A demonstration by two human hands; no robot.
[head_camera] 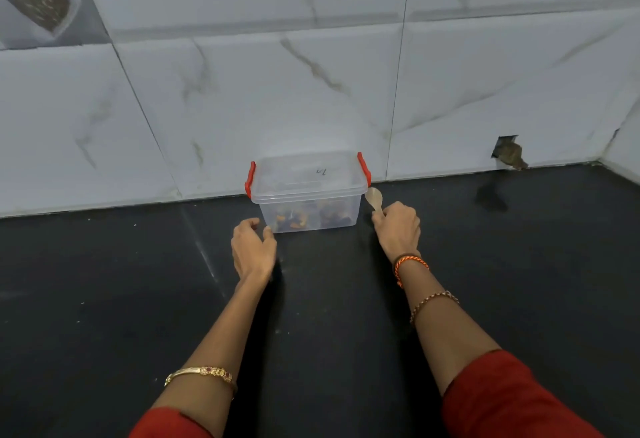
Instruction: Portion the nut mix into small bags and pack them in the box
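Note:
A clear plastic box (308, 192) with a lid and red side clips stands on the black counter against the wall. Nut mix shows through its lower wall. My left hand (252, 249) is just at the box's front left corner, fingers loosely curved, thumb close to the wall of the box, holding nothing. My right hand (398, 230) sits to the right of the box and grips the handle of a small pale spoon (375, 198), whose bowl points up beside the right clip. No small bags are in view.
The black counter (104, 299) stretches wide on both sides and toward me. White marble-look wall tiles (242, 91) rise right behind the box. A broken hole in the tile (509, 152) sits at the wall's base on the right.

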